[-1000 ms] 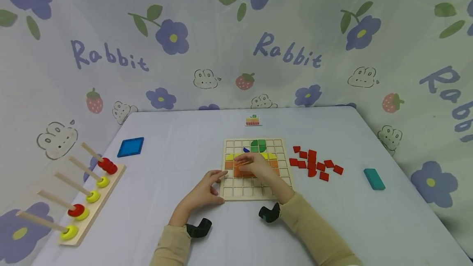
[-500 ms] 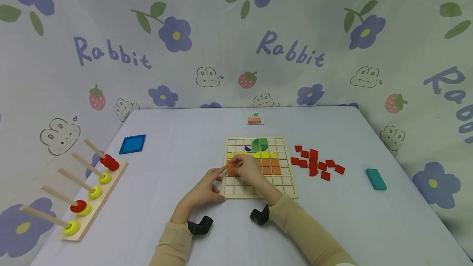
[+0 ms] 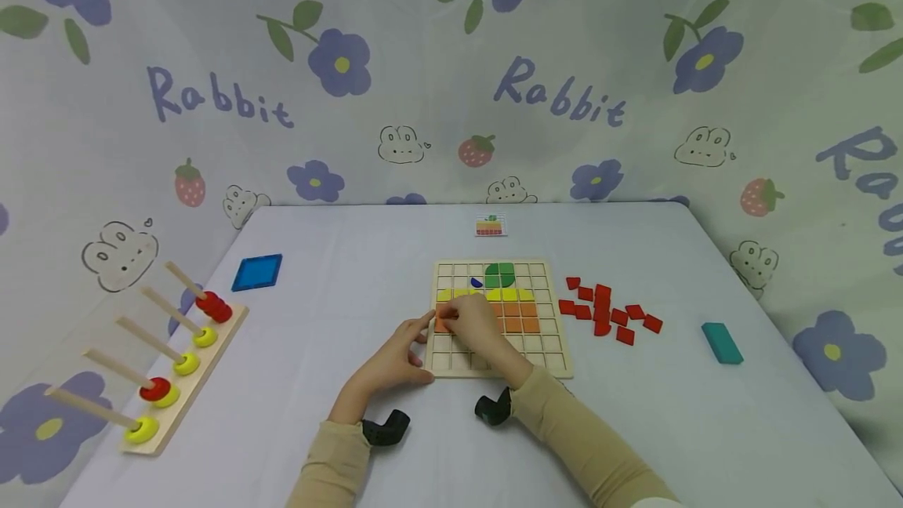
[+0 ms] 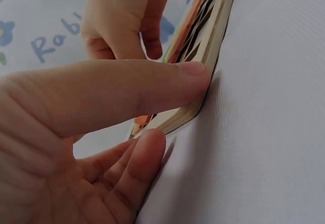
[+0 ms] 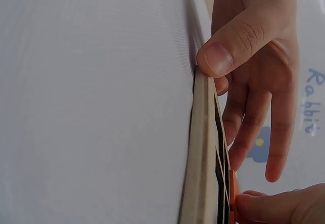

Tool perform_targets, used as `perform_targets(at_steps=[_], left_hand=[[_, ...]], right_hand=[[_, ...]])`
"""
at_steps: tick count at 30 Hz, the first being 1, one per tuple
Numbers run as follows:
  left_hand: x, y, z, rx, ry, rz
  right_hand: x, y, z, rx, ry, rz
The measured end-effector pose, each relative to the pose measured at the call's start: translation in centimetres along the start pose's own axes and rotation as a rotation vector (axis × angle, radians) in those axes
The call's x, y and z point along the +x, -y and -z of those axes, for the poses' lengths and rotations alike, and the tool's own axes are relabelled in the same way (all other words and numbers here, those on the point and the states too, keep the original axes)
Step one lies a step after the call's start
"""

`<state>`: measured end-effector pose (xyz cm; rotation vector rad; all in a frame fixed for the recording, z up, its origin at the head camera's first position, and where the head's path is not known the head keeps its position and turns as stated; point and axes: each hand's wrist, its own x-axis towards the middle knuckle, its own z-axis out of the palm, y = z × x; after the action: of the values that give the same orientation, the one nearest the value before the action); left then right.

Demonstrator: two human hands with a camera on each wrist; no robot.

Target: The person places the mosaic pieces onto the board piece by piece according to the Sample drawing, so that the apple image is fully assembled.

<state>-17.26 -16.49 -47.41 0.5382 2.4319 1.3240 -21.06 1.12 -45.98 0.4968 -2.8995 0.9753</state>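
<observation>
A wooden grid board (image 3: pixel 451 367) lies on the table before me. My left hand (image 3: pixel 391 355) rests at its near left corner, thumb against the near edge, fingers fairly straight along the left side. With curled fingertips my right hand (image 3: pixel 480 328) pinches an orange square tile (image 5: pixel 232 191) at the left end of the orange rows, and the hand hides part of those rows. The tile stands slightly proud of the board in the right wrist view. Yellow tiles (image 3: pixel 510 295) line the row above. Green tiles (image 3: pixel 500 276) and a small blue half-round piece (image 3: pixel 476 283) lie farther up.
Loose red tiles (image 3: pixel 602 306) are scattered right of the board. A pattern card (image 3: pixel 491 225) lies beyond it. A teal block (image 3: pixel 722 343) sits far right, a blue tray (image 3: pixel 257 272) back left. A wooden peg stand (image 3: pixel 204 371) with red and yellow rings stands left.
The right hand has moved left across the board to the left end of the orange rows, uncovering the orange tiles at right. The left hand stays at the corner. The view has shifted slightly.
</observation>
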Motion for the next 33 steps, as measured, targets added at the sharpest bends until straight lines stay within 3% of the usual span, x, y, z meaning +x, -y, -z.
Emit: perform_targets(at_steps=[5,15,33], left_hand=[[-0.1,-0.1,0.0,-0.012,0.009,-0.011],[0.1,-0.1,0.3,-0.013,0.003,-0.013],[0.0,0.0,0.1,0.003,0.003,-0.009]], right_hand=[[-0.1,0.3,-0.1,-0.148,0.009,0.064],[0.2,1.0,0.0,-0.303,0.047,0.044],[0.0,1.5,0.2,-0.362,0.087,0.02]])
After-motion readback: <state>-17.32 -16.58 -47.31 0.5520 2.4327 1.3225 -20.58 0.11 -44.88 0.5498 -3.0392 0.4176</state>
